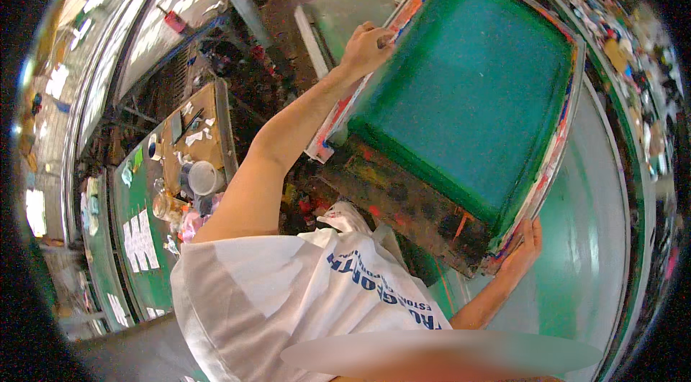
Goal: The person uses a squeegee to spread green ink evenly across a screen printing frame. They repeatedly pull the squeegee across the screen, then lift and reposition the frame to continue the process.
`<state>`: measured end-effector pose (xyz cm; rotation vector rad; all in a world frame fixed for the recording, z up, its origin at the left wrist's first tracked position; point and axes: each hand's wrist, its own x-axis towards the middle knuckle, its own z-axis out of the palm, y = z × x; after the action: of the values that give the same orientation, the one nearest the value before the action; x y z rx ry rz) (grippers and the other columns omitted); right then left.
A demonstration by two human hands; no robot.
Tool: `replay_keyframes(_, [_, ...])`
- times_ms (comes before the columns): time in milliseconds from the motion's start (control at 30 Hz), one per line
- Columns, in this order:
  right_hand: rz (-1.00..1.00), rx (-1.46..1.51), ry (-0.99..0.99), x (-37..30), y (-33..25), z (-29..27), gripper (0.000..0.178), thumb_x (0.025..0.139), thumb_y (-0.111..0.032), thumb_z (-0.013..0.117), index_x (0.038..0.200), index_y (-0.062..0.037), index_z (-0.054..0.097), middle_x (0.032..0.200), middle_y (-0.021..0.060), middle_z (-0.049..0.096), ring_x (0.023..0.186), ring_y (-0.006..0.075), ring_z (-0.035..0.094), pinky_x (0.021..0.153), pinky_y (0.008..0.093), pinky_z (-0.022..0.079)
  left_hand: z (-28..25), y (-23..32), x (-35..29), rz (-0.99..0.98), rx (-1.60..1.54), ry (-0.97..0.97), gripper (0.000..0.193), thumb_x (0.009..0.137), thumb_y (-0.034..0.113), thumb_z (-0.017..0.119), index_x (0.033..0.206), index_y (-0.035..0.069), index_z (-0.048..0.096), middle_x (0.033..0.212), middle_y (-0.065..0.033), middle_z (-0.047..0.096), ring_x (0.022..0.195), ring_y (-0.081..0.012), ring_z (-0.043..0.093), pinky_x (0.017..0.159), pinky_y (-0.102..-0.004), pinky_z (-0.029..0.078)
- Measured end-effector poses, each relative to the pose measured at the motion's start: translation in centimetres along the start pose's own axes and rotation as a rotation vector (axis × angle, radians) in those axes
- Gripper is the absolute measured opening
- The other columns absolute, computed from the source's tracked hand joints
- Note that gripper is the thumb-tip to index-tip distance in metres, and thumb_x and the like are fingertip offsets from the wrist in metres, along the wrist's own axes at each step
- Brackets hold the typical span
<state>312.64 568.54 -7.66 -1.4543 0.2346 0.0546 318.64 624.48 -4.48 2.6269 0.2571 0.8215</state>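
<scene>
A screen-printing frame (461, 87) with green mesh and paint-smeared edges is tilted in front of me. My left hand (366, 52) is closed round its left rail, toward the far end. At the near right corner, my right hand (520, 249) grips the frame's edge, its thumb and fingers partly hidden. Along the near side of the frame runs a dark, stained strip (403, 202), close to my white shirt. Under the frame's right part lies a glossy green-grey table surface (576, 238).
To my left, a green table (137, 195) carries white paper sheets, and a brown board (194, 123) with scraps and a plastic tub (204, 178) stands there too. Another green surface (338, 15) lies beyond the frame. Cluttered piles (633, 58) line the far right.
</scene>
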Motion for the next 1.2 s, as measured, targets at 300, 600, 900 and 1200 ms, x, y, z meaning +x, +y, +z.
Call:
replay_keyframes(300, [-0.052,0.006,-0.421,3.9,-1.6,22.7,0.055,0.099,-0.015,0.069,0.147,0.0064,0.057,0.133,0.0101,0.067,0.117,0.0200,0.064,0.101,0.0323,0.049,-17.6,-18.5,-3.0,-0.193,0.190,0.261,0.035,0.085,0.023,0.082,0.118,0.011,0.078,0.091,-0.0124,0.070,0.093,-0.0292,0.066,0.086,-0.0418,0.057])
replay_keyframes(600, [-0.088,0.014,-0.857,0.9,-0.9,43.5,0.046,0.099,-0.013,0.068,0.142,0.0037,0.064,0.126,0.0070,0.071,0.104,0.0174,0.067,0.093,0.0300,0.053,-36.6,-29.5,-13.7,-0.373,0.528,0.357,0.033,0.087,0.025,0.083,0.115,0.009,0.077,0.097,-0.0108,0.072,0.099,-0.0310,0.068,0.091,-0.0412,0.055])
replay_keyframes(900, [0.117,0.095,-1.182,-7.1,1.6,60.0,0.059,0.092,-0.021,0.079,0.143,0.0051,0.062,0.129,0.0131,0.072,0.111,0.0199,0.069,0.097,0.0319,0.053,-53.2,-35.4,-29.6,-0.570,0.698,0.427,0.038,0.085,0.027,0.084,0.118,0.009,0.078,0.099,-0.0135,0.074,0.094,-0.0298,0.070,0.086,-0.0415,0.056])
replay_keyframes(1200, [-0.082,0.040,-1.470,-12.7,5.4,73.9,0.051,0.085,-0.034,0.085,0.122,-0.0006,0.074,0.099,0.0081,0.078,0.084,0.0144,0.068,0.082,0.0308,0.054,-63.3,-35.8,-37.7,-0.864,0.806,0.396,0.036,0.091,0.023,0.082,0.121,0.003,0.078,0.107,-0.0123,0.079,0.092,-0.0214,0.073,0.084,-0.0347,0.057])
